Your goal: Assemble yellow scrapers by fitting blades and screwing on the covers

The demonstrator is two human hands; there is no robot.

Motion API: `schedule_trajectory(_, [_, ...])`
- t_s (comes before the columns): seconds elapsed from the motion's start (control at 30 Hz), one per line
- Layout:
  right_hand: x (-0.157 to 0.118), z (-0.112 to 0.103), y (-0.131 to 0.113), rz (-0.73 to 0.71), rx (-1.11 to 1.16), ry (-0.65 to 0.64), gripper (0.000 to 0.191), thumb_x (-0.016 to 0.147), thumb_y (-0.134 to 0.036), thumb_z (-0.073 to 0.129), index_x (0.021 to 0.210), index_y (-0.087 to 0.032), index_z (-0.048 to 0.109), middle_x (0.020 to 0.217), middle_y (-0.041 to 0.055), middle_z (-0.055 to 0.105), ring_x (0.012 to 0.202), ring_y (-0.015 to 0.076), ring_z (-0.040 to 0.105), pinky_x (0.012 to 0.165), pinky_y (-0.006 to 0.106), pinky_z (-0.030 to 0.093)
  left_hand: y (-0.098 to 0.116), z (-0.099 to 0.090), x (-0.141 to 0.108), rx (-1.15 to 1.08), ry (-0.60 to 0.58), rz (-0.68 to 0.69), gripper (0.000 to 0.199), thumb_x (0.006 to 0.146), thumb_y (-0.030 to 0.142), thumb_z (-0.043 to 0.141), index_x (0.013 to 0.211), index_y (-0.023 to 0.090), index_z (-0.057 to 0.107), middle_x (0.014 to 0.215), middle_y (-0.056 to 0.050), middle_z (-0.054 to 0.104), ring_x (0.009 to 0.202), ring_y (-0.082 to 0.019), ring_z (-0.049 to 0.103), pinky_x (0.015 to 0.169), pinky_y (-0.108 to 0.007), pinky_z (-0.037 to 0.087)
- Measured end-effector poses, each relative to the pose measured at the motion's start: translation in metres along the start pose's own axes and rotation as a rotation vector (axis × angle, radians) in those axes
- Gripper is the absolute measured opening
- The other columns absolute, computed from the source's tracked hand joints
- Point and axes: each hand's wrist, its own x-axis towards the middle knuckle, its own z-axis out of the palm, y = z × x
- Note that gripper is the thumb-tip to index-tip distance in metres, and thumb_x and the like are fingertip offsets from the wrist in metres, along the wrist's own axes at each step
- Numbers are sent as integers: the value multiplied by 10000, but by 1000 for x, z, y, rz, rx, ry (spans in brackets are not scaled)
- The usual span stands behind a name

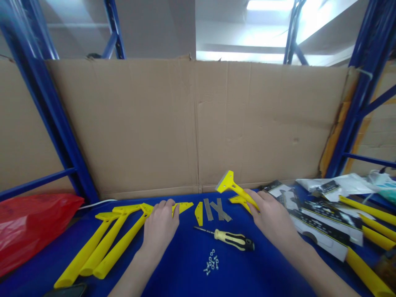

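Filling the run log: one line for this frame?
left hand: flat on yellow scraper handles | right hand: gripping assembled yellow scraper | screwdriver, screws, blades: between hands

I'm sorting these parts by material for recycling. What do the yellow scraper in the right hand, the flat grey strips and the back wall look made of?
Yellow scraper, held by the right hand: likely moulded plastic, given its uniform bright colour and smooth matte surface. Grey strips: probably metal blades, being thin, flat and dull silver. Back wall: corrugated cardboard, brown with fold creases and a seam.
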Motion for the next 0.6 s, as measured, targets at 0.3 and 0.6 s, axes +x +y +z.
schedule_trajectory(0.3, [2,6,5,209,-171,-332,409,820,17,409,1170,-118,574,1006,170,648,908,279,679,690,319,497,-23,6,-1,443,30,-93,419,865,100,224,1006,69,618,984,-211,607,960,-366,583,700,-450,478])
schedule_trajectory(0.6, [0,2,2,238,-207,-310,342,858,-105,464,1184,-130,565,998,172,661,965,307,648,675,346,507,-34,6,1,445,-159,-207,426,828,40,297,1164,35,560,1026,-263,624,923,-333,645,695,-392,475])
